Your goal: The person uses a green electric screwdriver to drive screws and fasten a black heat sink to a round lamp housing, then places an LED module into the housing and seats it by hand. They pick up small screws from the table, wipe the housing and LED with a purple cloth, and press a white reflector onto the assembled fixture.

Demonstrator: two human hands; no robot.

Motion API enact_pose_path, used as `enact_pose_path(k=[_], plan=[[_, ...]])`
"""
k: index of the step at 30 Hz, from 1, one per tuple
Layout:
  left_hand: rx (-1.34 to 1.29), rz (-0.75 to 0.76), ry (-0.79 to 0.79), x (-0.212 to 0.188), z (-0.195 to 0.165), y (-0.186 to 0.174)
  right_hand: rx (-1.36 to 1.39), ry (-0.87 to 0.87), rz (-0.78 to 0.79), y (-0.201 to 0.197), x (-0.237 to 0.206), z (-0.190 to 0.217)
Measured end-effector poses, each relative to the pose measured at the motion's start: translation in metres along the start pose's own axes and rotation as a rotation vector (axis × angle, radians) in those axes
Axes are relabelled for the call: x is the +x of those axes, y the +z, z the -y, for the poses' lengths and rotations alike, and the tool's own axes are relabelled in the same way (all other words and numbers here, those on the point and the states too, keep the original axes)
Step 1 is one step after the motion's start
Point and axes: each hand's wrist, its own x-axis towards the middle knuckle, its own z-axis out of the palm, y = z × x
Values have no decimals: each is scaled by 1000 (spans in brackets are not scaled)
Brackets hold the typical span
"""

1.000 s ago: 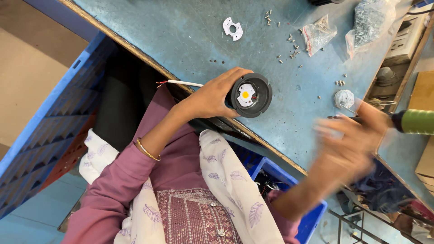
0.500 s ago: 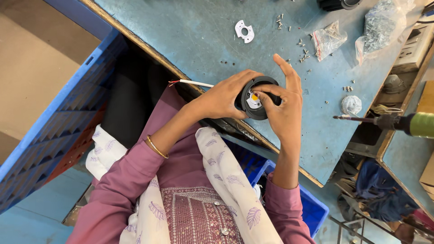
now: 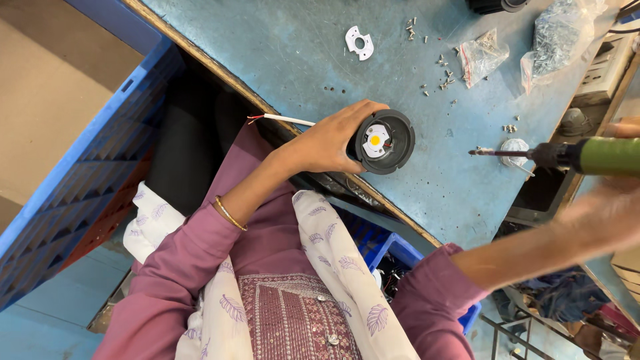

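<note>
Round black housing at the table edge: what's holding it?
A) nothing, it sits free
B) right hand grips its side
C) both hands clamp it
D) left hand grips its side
D: the left hand wraps the side of the round black housing, while the right hand is off to the side, blurred, near the green screwdriver.

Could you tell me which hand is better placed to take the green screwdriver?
Right, probably. The right hand sits just beside the green screwdriver, though blurred, while the left hand is busy gripping the round black lamp housing at the table edge.
</note>
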Motion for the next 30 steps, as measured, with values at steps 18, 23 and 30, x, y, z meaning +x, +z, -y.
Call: enact_pose_path(k=[18,23,30], plan=[[66,-117,21,4,0,9,486,1,427,148,-41,46],[74,-114,17,5,-1,8,530,104,433,154,-45,46],[69,-125,36,5,-1,7,524,103,462,152,-43,40]])
